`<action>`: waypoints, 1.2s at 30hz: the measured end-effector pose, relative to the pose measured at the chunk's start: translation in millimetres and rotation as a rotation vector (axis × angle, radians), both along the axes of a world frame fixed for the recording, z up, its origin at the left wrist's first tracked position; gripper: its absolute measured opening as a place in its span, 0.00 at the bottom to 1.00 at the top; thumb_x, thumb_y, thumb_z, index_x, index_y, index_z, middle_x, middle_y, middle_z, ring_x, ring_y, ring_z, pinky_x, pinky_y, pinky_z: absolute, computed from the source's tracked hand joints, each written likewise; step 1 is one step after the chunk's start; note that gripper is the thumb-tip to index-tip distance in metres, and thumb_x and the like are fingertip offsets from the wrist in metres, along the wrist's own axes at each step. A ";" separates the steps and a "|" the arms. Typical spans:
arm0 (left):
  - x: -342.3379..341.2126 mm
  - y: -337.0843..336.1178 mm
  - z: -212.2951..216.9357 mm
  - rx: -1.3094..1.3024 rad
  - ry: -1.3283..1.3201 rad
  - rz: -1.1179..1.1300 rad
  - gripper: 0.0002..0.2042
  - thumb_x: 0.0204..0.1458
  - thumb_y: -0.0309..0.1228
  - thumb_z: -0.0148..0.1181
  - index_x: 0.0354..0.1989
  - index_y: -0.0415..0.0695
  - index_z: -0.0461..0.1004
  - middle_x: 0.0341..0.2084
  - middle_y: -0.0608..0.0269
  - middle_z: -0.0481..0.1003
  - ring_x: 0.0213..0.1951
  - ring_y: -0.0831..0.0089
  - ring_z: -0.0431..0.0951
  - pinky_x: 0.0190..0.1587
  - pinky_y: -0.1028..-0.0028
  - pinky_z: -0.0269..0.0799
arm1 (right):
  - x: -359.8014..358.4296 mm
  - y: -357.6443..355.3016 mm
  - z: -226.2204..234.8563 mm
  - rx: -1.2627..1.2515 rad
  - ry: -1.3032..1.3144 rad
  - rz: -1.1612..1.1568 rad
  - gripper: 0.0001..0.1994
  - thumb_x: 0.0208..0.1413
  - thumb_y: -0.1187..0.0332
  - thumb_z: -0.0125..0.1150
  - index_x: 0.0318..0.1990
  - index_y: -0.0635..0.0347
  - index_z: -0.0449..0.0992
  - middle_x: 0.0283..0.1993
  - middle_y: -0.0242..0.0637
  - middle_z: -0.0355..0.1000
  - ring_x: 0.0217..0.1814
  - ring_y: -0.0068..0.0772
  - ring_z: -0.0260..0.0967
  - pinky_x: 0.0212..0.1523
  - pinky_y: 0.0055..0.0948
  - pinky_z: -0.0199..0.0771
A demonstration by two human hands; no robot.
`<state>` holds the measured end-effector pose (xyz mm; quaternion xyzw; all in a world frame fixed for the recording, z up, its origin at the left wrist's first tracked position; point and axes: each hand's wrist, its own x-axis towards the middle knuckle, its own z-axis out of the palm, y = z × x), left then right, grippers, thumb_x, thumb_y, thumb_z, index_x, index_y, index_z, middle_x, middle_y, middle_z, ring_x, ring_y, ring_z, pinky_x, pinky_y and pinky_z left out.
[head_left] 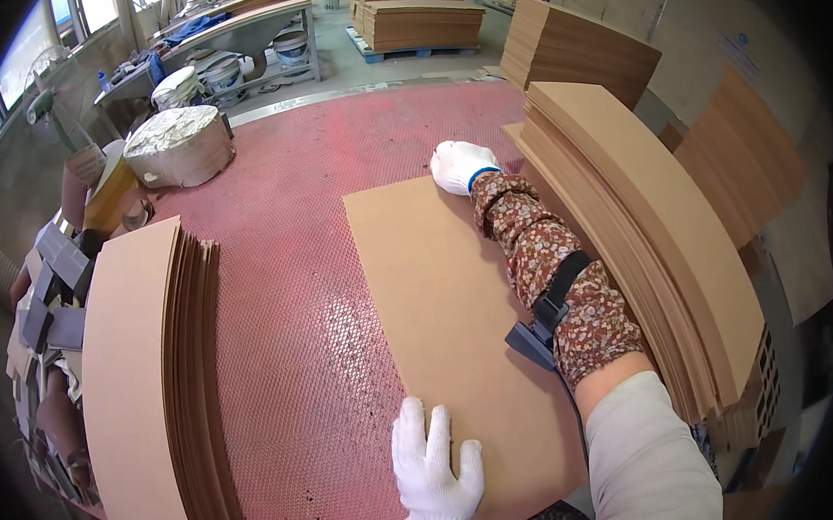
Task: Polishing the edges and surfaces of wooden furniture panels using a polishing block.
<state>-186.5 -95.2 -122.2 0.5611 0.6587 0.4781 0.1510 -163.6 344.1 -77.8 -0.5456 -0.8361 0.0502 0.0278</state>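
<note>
One brown board lies flat on the red mesh worktop, and both hands rest on it. The left hand, in a white glove, lies palm down on the board's near left corner with its fingers spread flat. The right hand, also in a white glove, sits at the board's far right corner; its fingers curl over the edge, and I cannot tell how tightly they close. A flowered sleeve with a black strap covers that forearm.

Three stacks of similar boards stand around the single board: one stack to its left, one tall stack just to its right, and another stack beyond that one. Further behind the board, a pallet pile sits on the floor. Two white wrapped bundles stand at the worktop's far left corner, near a grey bench. Windows line the left wall.
</note>
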 end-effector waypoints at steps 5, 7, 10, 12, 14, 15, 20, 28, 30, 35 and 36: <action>2.9 -2.4 -6.8 0.046 0.088 0.083 0.29 0.48 0.24 0.71 0.61 0.30 0.74 0.67 0.28 0.66 0.63 0.29 0.71 0.66 0.43 0.69 | 8.3 -20.2 -10.8 0.077 0.015 0.030 0.20 0.66 0.61 0.51 0.52 0.62 0.86 0.54 0.54 0.84 0.57 0.58 0.83 0.53 0.59 0.83; -2.1 3.8 -4.6 0.010 0.039 0.052 0.27 0.52 0.23 0.69 0.61 0.26 0.73 0.69 0.22 0.64 0.70 0.29 0.67 0.73 0.47 0.64 | 16.4 -39.3 -2.3 0.036 -0.046 0.023 0.19 0.66 0.61 0.51 0.50 0.62 0.86 0.54 0.54 0.84 0.56 0.58 0.83 0.52 0.59 0.84; -3.2 2.7 -7.1 0.015 0.047 0.075 0.25 0.53 0.23 0.68 0.60 0.27 0.75 0.68 0.24 0.65 0.69 0.31 0.69 0.72 0.48 0.65 | 43.4 -93.1 -4.2 0.046 -0.071 0.063 0.19 0.69 0.61 0.48 0.53 0.61 0.82 0.53 0.51 0.84 0.56 0.56 0.83 0.50 0.58 0.84; 0.2 4.3 -9.1 0.027 0.052 0.085 0.24 0.55 0.23 0.67 0.61 0.28 0.75 0.69 0.25 0.66 0.68 0.32 0.69 0.72 0.49 0.65 | 64.9 -122.1 -6.9 0.037 -0.095 0.042 0.19 0.70 0.60 0.46 0.53 0.60 0.81 0.53 0.50 0.84 0.55 0.56 0.84 0.49 0.58 0.83; 1.0 2.0 -9.7 0.027 0.047 0.092 0.24 0.55 0.24 0.66 0.61 0.28 0.75 0.69 0.26 0.66 0.68 0.32 0.69 0.72 0.50 0.65 | 84.7 -158.4 -8.6 -0.010 -0.137 -0.001 0.19 0.73 0.56 0.45 0.51 0.59 0.79 0.52 0.50 0.84 0.51 0.55 0.85 0.45 0.59 0.83; 1.3 2.6 -9.3 0.037 0.044 0.098 0.24 0.55 0.24 0.66 0.61 0.28 0.74 0.69 0.27 0.66 0.69 0.33 0.69 0.72 0.50 0.65 | 100.7 -182.5 -10.3 0.099 -0.080 0.066 0.18 0.74 0.55 0.44 0.49 0.58 0.78 0.45 0.51 0.85 0.44 0.56 0.85 0.41 0.60 0.82; -3.0 4.0 -12.3 0.015 0.075 0.113 0.23 0.57 0.25 0.64 0.61 0.27 0.75 0.70 0.28 0.66 0.70 0.36 0.68 0.74 0.52 0.63 | 157.9 -281.4 -25.8 0.150 -0.007 0.049 0.16 0.74 0.55 0.49 0.40 0.56 0.74 0.23 0.46 0.79 0.25 0.56 0.80 0.26 0.57 0.77; -0.8 6.2 -12.9 -0.025 0.082 0.104 0.24 0.61 0.26 0.62 0.64 0.27 0.74 0.73 0.29 0.63 0.74 0.39 0.65 0.76 0.55 0.61 | 239.9 -426.9 -10.0 0.110 0.068 0.053 0.14 0.71 0.59 0.57 0.32 0.54 0.71 0.16 0.41 0.73 0.16 0.48 0.74 0.18 0.48 0.70; -1.1 5.4 -13.8 -0.030 0.080 0.099 0.24 0.61 0.26 0.62 0.64 0.27 0.74 0.73 0.29 0.62 0.74 0.38 0.64 0.76 0.55 0.61 | 248.8 -452.1 -4.0 0.110 0.053 0.049 0.13 0.70 0.61 0.61 0.32 0.54 0.70 0.15 0.39 0.70 0.14 0.47 0.71 0.17 0.46 0.68; -1.0 5.2 -12.1 -0.026 0.071 0.097 0.24 0.62 0.27 0.62 0.64 0.27 0.73 0.74 0.28 0.62 0.75 0.38 0.63 0.77 0.55 0.60 | 257.7 -484.3 -1.0 0.083 0.163 0.013 0.13 0.68 0.62 0.64 0.31 0.54 0.70 0.15 0.39 0.70 0.14 0.47 0.70 0.16 0.45 0.66; -2.4 5.3 -11.3 -0.027 0.082 0.092 0.24 0.62 0.27 0.62 0.64 0.27 0.73 0.74 0.28 0.62 0.75 0.38 0.63 0.77 0.55 0.60 | 253.1 -486.8 -2.2 0.095 0.170 0.022 0.13 0.69 0.63 0.63 0.31 0.54 0.70 0.15 0.39 0.69 0.13 0.46 0.69 0.16 0.44 0.66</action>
